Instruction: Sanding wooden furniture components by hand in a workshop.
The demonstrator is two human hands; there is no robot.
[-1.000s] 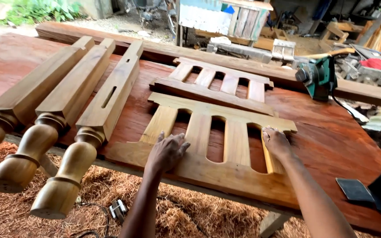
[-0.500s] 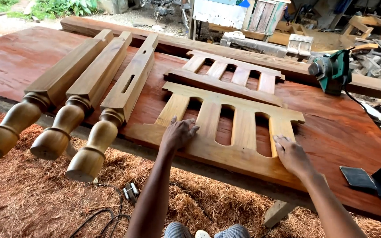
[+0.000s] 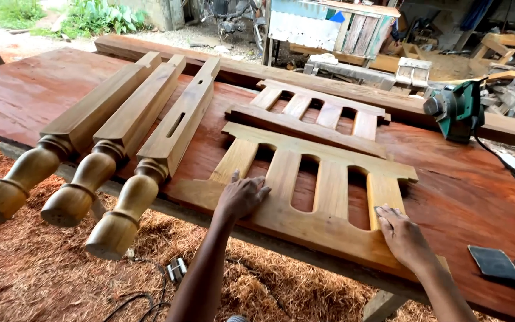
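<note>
Head view: hands [image 3: 242,195] on slatted panel [image 3: 314,197]

Left hand [image 3: 242,195] and right hand [image 3: 403,237] lie palm-down, fingers spread, arms outstretched.

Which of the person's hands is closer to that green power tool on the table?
Right. The right hand lies below the green power tool, on the slatted panel's right end; the left hand is farther left.

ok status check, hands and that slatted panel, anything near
Left hand flat on slatted panel, fingers spread. Right hand flat on its right end. Second panel touching behind, three turned legs to the left, green sander apart.
</note>
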